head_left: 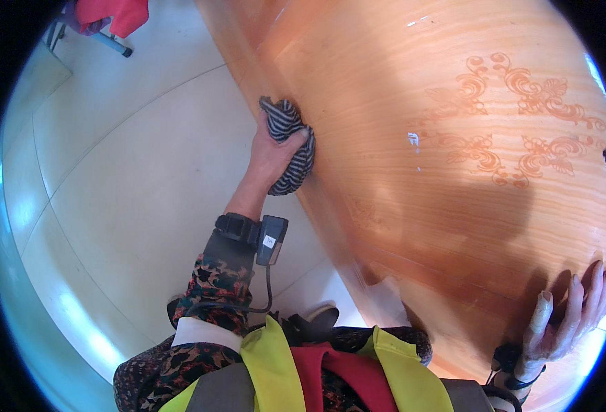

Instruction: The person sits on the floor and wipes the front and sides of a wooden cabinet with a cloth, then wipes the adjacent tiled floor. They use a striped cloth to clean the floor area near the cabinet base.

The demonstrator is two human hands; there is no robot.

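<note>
Glossy orange wooden table [399, 103] with scroll inlay, striped cloth [290, 141] at its edge

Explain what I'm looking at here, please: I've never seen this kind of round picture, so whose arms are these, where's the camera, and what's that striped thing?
There is no machine here. The picture comes from a wide fisheye camera worn on a person's head, looking down, so straight edges bend and the corners go black. The two arms coming up from the bottom are the wearer's own. The left hand grips a bunched black-and-white striped cloth pressed against the edge of a glossy orange wooden table with swirl patterns in its top. The right hand rests flat, fingers spread, on the table near its rim. Each wrist carries a dark strap; the left one holds a small box with a cable. Below is a pale tiled floor.
</note>
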